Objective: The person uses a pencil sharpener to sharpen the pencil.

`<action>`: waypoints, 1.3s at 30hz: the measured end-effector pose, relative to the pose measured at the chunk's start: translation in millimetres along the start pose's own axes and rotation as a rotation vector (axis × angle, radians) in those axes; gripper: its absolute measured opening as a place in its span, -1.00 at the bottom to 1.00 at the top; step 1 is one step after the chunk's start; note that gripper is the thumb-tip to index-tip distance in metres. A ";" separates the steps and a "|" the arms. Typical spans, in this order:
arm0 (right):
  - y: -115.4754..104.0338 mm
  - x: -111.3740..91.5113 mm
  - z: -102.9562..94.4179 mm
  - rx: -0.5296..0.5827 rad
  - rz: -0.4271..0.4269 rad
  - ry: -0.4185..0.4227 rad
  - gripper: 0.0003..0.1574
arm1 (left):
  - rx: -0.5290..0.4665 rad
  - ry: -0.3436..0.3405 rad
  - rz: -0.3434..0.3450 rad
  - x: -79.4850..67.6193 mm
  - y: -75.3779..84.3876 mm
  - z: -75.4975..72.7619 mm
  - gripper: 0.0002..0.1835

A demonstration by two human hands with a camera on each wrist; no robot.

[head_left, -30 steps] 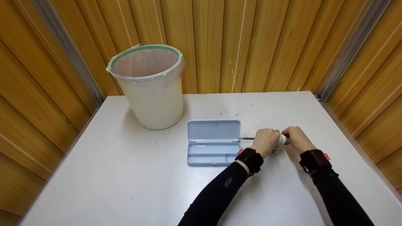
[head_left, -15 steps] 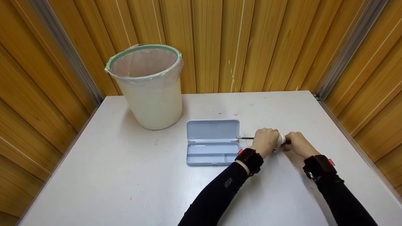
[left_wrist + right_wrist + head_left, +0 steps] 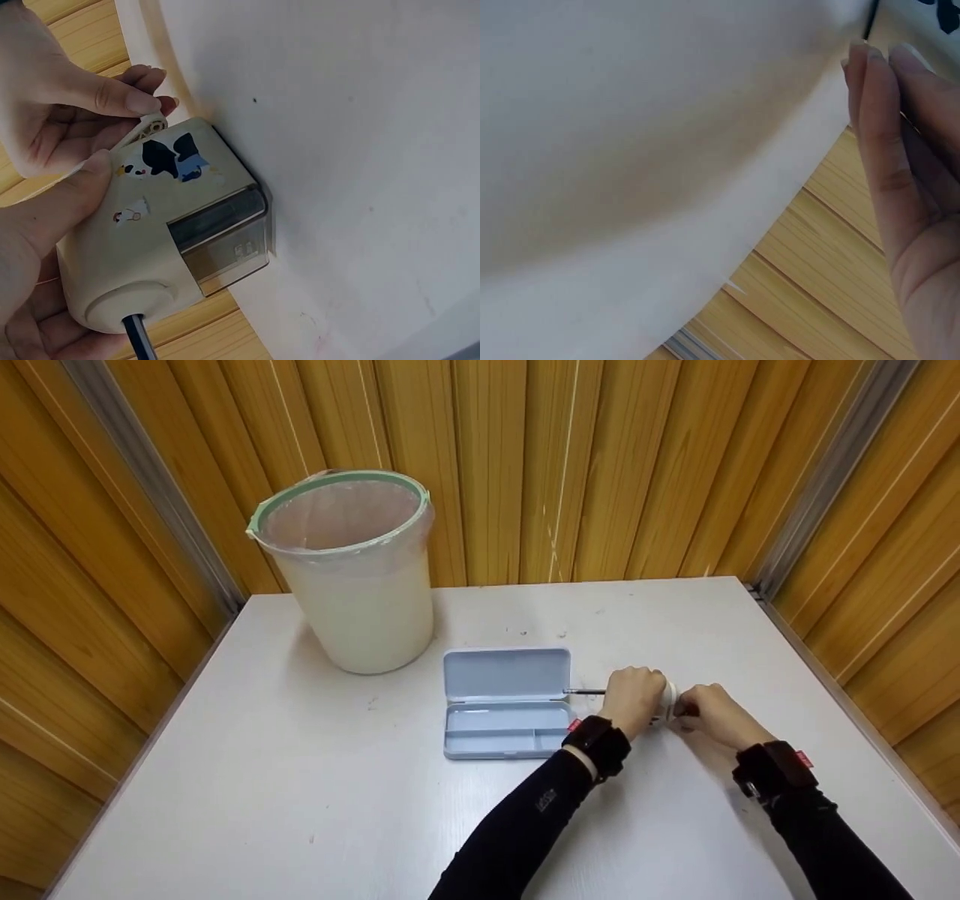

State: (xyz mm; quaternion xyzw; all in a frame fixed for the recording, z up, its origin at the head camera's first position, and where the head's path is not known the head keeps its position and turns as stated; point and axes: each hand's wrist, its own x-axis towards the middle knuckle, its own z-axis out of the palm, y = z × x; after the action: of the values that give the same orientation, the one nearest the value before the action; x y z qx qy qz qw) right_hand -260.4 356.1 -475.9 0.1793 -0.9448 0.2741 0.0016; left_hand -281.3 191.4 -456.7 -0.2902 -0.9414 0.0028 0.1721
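My left hand (image 3: 634, 699) grips a cream crank pencil sharpener (image 3: 124, 251) from above. Dark cartoon stickers and a see-through shavings drawer (image 3: 232, 244) show on it in the left wrist view. A dark pencil (image 3: 585, 691) sticks out of its left end, pointing toward the pencil case. At the opposite end, my right hand (image 3: 716, 716) pinches the sharpener's crank (image 3: 142, 131) between thumb and fingers. Most of the sharpener is hidden behind my left hand in the head view.
A pale blue pencil case (image 3: 506, 741) lies with its lid up, just left of my left hand, its tray divided into compartments. A lined waste bin (image 3: 367, 615) with a green rim stands at the back left of the white table (image 3: 300, 780). Wood-patterned walls enclose three sides.
My right hand has moved nearer to me and slightly right at the crank end, its wrist lower in view. The left hand, sharpener and pencil have stayed almost in place.
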 end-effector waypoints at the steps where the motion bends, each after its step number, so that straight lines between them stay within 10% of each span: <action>1: -0.9 -0.3 -0.7 -0.004 -0.007 -0.006 -0.94 | 0.005 0.002 -0.002 0.2 -0.4 -0.5 -0.92; 6: -5.2 -5.2 -4.1 -0.033 -0.030 0.003 -0.89 | -0.004 -0.004 -0.002 0.9 -1.0 -1.8 -0.71; 29: -19.7 -27.3 -23.7 0.044 -0.030 0.030 -0.94 | -0.002 0.019 -0.005 0.6 2.5 -0.8 -0.89; 39: -25.4 -33.2 -22.4 0.053 -0.067 0.202 -0.87 | 0.024 0.027 0.010 -0.6 1.4 -2.7 -0.88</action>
State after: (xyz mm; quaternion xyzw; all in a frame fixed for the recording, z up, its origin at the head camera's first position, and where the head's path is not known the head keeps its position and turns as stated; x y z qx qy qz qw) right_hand -222.8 359.0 -447.1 0.1821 -0.9258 0.3154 0.1013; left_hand -279.2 192.0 -454.5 -0.2930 -0.9374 0.0113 0.1881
